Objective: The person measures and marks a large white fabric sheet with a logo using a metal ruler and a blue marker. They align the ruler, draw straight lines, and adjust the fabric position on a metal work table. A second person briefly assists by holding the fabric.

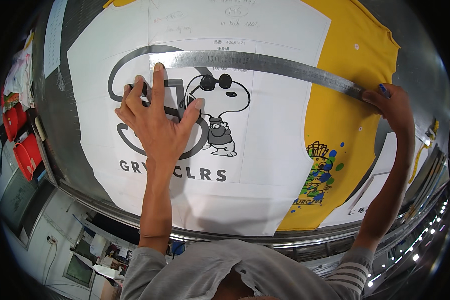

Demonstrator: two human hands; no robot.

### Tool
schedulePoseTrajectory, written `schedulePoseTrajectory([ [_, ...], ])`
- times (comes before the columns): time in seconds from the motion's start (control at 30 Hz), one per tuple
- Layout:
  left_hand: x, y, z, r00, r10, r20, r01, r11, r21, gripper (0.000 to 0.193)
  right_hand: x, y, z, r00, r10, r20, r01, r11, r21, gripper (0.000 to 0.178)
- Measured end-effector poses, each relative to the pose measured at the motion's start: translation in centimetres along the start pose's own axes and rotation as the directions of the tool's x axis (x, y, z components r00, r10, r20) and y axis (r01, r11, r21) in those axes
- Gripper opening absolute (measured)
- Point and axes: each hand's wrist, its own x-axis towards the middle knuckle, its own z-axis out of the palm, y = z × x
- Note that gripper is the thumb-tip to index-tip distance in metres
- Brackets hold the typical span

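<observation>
Worktop (60,130): lying dark beneath everything.
Left hand (155,120): spreading its fingers over the printed white sheet (275,135), index fingertip pressing the metal ruler (280,65) at its left end.
Right hand (395,102): pinching the ruler's other end, blue pen (384,91) poking out.
Ruler: crossing from sheet onto yellow shirt (345,75).

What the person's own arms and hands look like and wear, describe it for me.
The left hand and right hand are both bare, without gloves. The left sleeve is grey and looks plain where it shows. The right sleeve is grey too, with pale stripes around it. Below the sleeves, the forearms are uncovered.
</observation>
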Motion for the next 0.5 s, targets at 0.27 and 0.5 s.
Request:
schedulePoseTrajectory([
  [0.27, 0.05, -0.01, -0.01, 1.000, -0.003, 0.000, 0.003, 1.000, -0.016, 0.077, 0.38, 0.18, 0.03, 1.000, 0.006, -0.031, -0.008, 0.999, -0.052, 0.040],
  [0.5, 0.11, -0.22, 0.02, 1.000, 0.018, -0.002, -0.018, 0.999, -0.040, 0.076, 0.24, 0.75, -0.79, 1.000, 0.008, -0.011, -0.009, 0.999, -0.042, 0.040],
])
